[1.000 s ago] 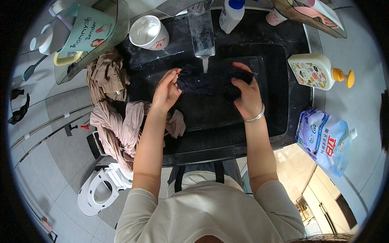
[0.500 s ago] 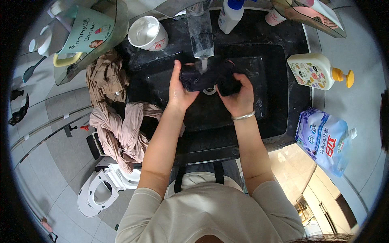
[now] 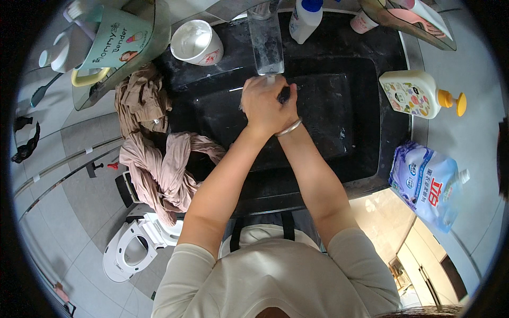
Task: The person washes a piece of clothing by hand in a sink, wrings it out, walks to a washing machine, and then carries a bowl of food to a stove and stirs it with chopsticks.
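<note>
Both hands are pressed together under the clear faucet [image 3: 266, 45], over the black sink [image 3: 366, 124]. A bunched dark cloth [image 3: 284, 95] is squeezed between them, and only a small part of it shows. My left hand [image 3: 260, 103] lies over it with the fingers closed. My right hand [image 3: 289, 112], with a silver bangle [image 3: 289, 127] at the wrist, grips it from the right side. Water from the spout meets the hands at their far edge. Most of the right fingers are hidden behind the left hand.
Pink cloth [image 3: 159, 164] and brown cloth [image 3: 140, 100] lie at the sink's left edge. Behind stand a white tub [image 3: 204, 53] and a blue-capped bottle [image 3: 306, 24]. On the right are a yellow pump bottle [image 3: 411, 94] and a blue-purple pouch [image 3: 424, 183]. A toilet [image 3: 132, 252] stands lower left.
My hands have come together from either side and closed around the dark cloth, which was spread wider between them under the water. It is now bunched small and mostly covered.
</note>
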The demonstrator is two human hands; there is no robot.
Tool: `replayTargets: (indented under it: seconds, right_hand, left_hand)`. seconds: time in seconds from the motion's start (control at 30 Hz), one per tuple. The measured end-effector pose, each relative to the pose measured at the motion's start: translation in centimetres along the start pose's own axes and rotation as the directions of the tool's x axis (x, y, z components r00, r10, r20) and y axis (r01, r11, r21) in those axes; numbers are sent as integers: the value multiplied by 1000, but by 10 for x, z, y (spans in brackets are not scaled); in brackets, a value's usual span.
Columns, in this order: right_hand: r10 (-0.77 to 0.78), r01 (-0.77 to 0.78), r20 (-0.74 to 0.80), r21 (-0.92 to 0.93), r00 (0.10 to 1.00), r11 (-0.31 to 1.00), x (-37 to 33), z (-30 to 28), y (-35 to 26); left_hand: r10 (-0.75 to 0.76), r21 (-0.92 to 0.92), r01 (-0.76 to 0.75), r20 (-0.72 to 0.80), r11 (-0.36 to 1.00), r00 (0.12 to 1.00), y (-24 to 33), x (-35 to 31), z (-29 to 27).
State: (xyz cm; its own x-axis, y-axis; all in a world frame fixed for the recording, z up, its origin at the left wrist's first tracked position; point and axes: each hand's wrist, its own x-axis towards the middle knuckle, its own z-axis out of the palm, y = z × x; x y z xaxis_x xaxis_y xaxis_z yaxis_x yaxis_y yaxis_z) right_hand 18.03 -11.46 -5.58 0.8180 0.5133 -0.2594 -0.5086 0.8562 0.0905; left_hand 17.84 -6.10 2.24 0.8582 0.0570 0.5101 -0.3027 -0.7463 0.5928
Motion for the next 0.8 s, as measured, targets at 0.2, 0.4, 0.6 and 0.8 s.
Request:
replayTargets:
  seconds: [0.2,0.4,0.6,0.8]
  right_hand:
    - [-237,9,-421,-476,875,879,-17,18,6]
    - [-647,340,33,-870,762,356,-27,42,5]
    - [-170,62,-317,-322,933,945,-33,58,1]
    - [-101,110,56,-186,993,976,-10,25,0]
  left_hand:
    - [-516,-492,531,180,690,837,-15,-15,0]
    - [-611,-712,696,594,-96,524,-20,-34,-18]
    - [-309,-391,378,229,839,923,-18,-19,-18]
    - [-24,31,21,110,999,994,-14,2,-4]
